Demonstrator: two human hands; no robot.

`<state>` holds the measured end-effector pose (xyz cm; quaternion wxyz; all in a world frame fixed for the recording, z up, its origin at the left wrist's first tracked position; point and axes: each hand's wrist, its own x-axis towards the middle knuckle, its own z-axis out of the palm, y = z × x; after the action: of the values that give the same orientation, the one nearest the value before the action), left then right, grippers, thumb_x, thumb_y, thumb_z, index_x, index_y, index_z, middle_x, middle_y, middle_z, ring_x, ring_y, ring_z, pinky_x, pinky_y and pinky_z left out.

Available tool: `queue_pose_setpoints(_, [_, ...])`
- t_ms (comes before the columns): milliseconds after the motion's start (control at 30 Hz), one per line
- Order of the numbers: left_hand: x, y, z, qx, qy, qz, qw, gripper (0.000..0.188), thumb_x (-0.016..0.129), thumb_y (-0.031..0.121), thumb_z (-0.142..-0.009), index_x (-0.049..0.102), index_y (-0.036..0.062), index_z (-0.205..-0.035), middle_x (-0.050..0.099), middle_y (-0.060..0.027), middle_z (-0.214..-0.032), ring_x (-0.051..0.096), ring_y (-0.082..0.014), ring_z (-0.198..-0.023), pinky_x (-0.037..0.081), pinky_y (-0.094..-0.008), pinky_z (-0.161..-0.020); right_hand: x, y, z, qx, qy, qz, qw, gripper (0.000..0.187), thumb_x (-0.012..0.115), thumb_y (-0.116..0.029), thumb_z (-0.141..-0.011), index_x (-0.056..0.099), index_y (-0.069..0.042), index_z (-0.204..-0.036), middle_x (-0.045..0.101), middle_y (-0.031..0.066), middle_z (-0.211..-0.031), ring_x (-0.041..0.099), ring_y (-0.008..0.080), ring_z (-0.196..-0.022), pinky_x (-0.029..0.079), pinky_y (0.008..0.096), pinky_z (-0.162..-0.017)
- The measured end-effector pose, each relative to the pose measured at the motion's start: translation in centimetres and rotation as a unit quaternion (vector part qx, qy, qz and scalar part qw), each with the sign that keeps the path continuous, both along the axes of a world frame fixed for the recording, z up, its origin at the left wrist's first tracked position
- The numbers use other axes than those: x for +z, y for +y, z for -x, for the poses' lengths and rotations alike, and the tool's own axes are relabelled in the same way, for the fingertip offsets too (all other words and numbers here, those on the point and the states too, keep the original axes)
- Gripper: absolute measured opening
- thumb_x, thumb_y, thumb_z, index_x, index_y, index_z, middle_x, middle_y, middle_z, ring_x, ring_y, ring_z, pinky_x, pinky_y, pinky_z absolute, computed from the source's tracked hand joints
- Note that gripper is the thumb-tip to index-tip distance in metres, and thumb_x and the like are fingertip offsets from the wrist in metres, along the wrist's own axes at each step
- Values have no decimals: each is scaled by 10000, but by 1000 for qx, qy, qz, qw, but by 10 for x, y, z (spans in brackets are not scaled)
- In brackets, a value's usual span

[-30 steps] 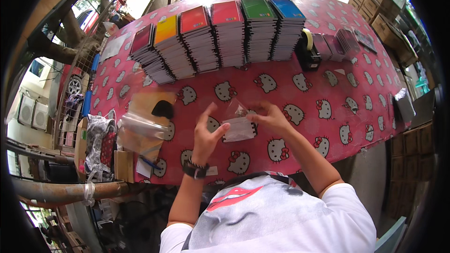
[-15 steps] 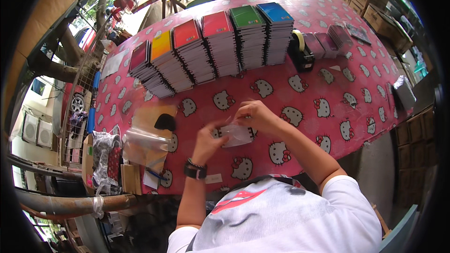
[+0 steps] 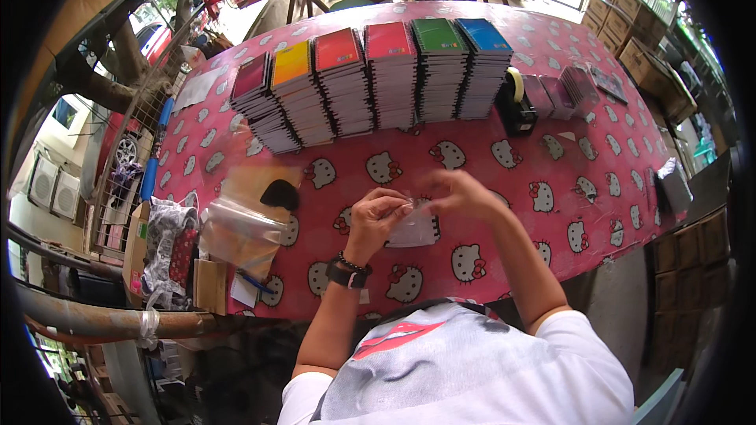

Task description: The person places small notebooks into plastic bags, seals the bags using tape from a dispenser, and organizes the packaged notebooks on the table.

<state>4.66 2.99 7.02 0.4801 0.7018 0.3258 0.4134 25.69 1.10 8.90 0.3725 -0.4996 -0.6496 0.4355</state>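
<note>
Just in front of me a small white-paged spiral notebook [image 3: 414,233] lies on the pink patterned tablecloth [image 3: 425,279], its black coil along the right side. My left hand [image 3: 378,216] is above the notebook's left part, thumb and fingers pinched on a thin piece of clear plastic [image 3: 411,203]. My right hand [image 3: 455,194] hovers just right of the plastic; motion blur smears its fingers, so whether it holds anything cannot be made out.
Beyond my hands stands a row of stacked spiral notebooks [image 3: 391,83] with coloured covers. To their right are a tape dispenser [image 3: 517,106] and small plastic-wrapped stacks [image 3: 555,94]. Clear plastic bags [image 3: 246,224], a black oval object [image 3: 280,195] and a pen [image 3: 253,280] lie left.
My left hand has shifted slightly right and up. My right hand has moved right, away from the left. The plastic that spread over the notebook now shows between my fingers, uncovering its pages.
</note>
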Motion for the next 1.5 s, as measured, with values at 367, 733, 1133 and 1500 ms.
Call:
queue_pose_setpoints(367, [9, -1, -8, 26, -38, 51, 998, 195, 694, 188, -785, 665, 25, -888, 600, -38, -1005, 548, -156, -948, 459, -283, -784, -5, 4, 10, 36, -84, -132, 987, 278, 700, -74, -691, 649, -10, -956, 649, 90, -871, 618, 167, -849, 486, 292, -758])
queue_pose_setpoints(733, [-37, 4, 8, -20, -104, 151, 983, 604, 657, 77, -737, 389, 42, -1277, 483, -74, -1184, 504, -170, -1047, 435, -284, -858, 20, 25, 30, -49, -124, -150, 980, 234, 679, -163, -790, 646, -6, -961, 631, 125, -952, 596, 237, -887, 489, 313, -769])
queue_pose_setpoints(1133, [-27, 7, 2, 62, -105, 171, 978, 276, 710, 87, -745, 631, -22, -987, 638, -25, -847, 565, -72, -732, 447, -208, -627, -7, 34, 13, 80, 50, 13, 995, 220, 674, -83, -764, 651, -11, -971, 634, 61, -958, 593, 126, -851, 481, 286, -761])
queue_pose_setpoints(1500, [8, -20, 19, -57, -19, 56, 997, 572, 720, 117, -685, 526, 39, -1218, 523, -96, -1228, 439, -207, -1183, 347, -345, -977, -29, -35, 2, 62, -27, -150, 986, 355, 719, -205, -699, 662, -118, -1039, 540, 65, -1254, 439, 295, -1197, 343, 430, -964])
